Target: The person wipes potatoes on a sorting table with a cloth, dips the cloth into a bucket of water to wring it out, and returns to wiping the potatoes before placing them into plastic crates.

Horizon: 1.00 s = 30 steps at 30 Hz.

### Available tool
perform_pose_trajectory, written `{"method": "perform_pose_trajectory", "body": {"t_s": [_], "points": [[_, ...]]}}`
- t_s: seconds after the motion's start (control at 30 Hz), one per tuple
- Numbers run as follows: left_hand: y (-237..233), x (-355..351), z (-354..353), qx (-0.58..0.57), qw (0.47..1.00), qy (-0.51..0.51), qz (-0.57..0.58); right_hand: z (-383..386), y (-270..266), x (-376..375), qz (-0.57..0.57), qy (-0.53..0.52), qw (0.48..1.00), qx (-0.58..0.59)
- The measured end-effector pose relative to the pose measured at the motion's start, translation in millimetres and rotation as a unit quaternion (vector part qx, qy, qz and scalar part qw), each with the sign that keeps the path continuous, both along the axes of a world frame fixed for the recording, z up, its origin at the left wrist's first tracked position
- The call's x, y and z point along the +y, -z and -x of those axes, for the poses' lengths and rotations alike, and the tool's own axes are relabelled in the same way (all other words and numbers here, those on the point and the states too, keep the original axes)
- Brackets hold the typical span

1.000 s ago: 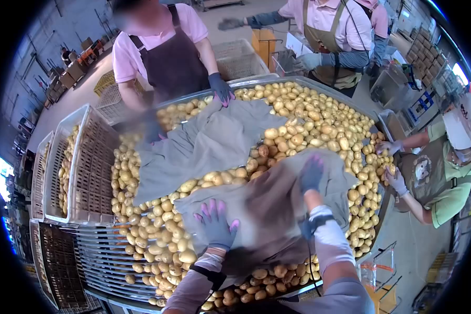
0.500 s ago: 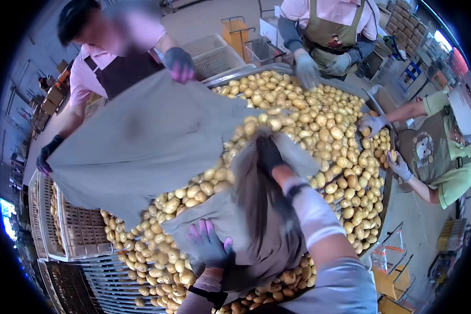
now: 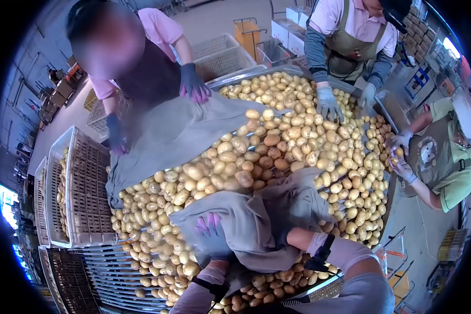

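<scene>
A grey cloth (image 3: 246,220) lies bunched in folds over the potatoes in front of me. On its left part rests my left hand (image 3: 213,242) in a grey glove with pink fingertips, fingers stretched and apart. My right hand (image 3: 281,233) is at the cloth's right side, mostly hidden among dark folds; its fingers do not show. Potatoes (image 3: 227,157) surround the cloth, and some beyond it look darker. Across from me, a second grey cloth (image 3: 167,136) covers potatoes, with a co-worker's gloved hands (image 3: 193,86) on its far edge.
Stacked plastic crates (image 3: 91,209) holding potatoes stand at the left, beside metal rollers (image 3: 107,277). Two more co-workers reach in: one gloved hand (image 3: 328,104) at the far side, and gloved hands (image 3: 400,152) holding a potato at the right. Pale crates (image 3: 220,60) stand behind the table.
My right hand has come toward me with the cloth, uncovering potatoes beyond it. The co-worker's cloth has lowered onto the potatoes and drawn back. The far co-worker's hands have moved right.
</scene>
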State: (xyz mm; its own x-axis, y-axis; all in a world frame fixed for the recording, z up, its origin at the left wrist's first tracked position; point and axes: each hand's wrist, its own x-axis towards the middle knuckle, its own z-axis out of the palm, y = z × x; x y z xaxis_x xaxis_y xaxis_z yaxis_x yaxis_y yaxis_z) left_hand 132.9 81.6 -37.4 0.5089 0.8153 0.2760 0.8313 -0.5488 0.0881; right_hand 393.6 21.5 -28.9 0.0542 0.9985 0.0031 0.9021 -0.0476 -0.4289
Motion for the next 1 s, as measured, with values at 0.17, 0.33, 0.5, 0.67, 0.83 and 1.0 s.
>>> {"method": "perform_pose_trajectory", "body": {"t_s": [0.17,0.33,0.5,0.67,0.83,1.0], "points": [[3,0,-5,0.051,0.999,-0.018,0.002,-35,9,93,-0.016,-0.003,0.999,-0.04],[-42,-7,-20,-0.012,0.995,-0.002,0.098,-68,5,185,-0.049,0.008,0.991,-0.121],[-53,-5,-20,0.025,0.996,-0.007,0.091,-44,-13,183,-0.072,-0.005,0.971,-0.229],[-61,-11,-5,-0.013,0.987,0.002,0.16,-39,-59,35,-0.009,0.016,1.0,0.017],[-63,-11,-9,0.062,0.988,-0.004,0.144,-106,-107,-38,0.162,-0.151,0.975,-0.026],[-59,-8,-12,0.081,0.988,-0.006,0.134,-197,-109,23,-0.075,0.239,0.962,0.105]]}}
